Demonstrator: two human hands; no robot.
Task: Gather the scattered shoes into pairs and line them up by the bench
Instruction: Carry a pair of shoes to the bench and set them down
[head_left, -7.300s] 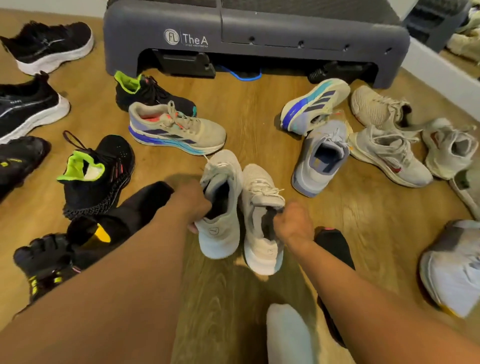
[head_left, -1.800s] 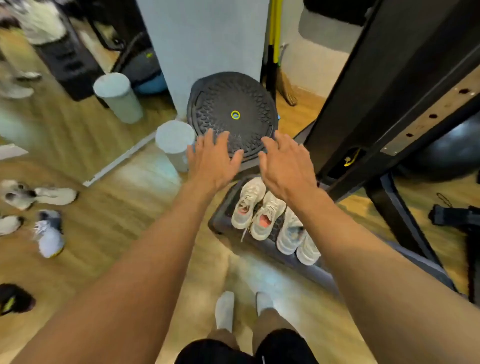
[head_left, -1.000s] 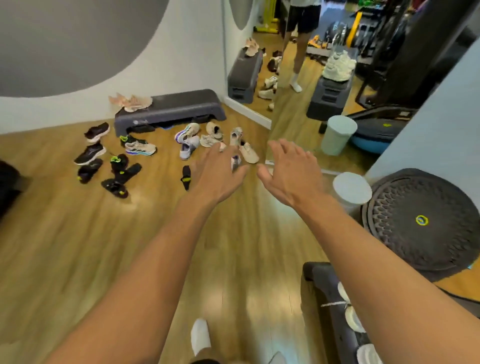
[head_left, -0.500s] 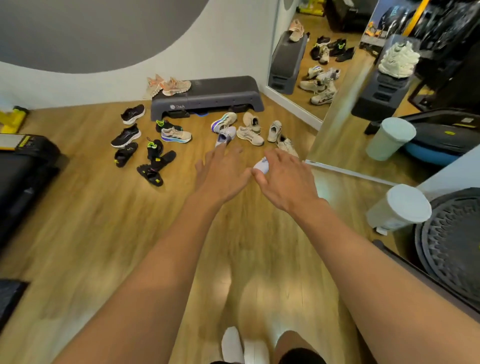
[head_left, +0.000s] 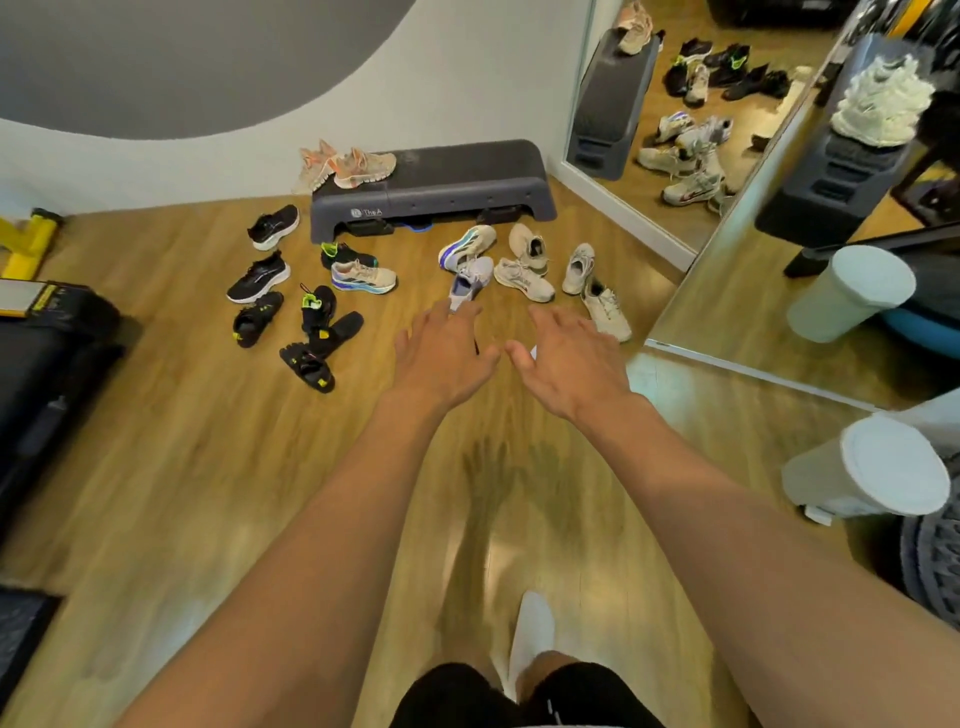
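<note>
Wood-plank floor (head_left: 208, 467) strewn with scattered mixed sneakers (head_left: 363, 275) beyond your fingertips, before the dark grey plastic step bench (head_left: 457, 182), your left hand (head_left: 441, 358) and right hand (head_left: 571, 364) outstretched, fingers spread, holding nothing

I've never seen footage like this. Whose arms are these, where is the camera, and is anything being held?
No machine here: the camera sits on a person's head, looking forward and down, so both arms are that person's own. The left hand and right hand reach forward, fingers open, holding nothing. Scattered shoes lie on the wooden floor: black ones left, pale ones right, before a dark step bench carrying a pinkish pair. A wall mirror on the right repeats them.
</note>
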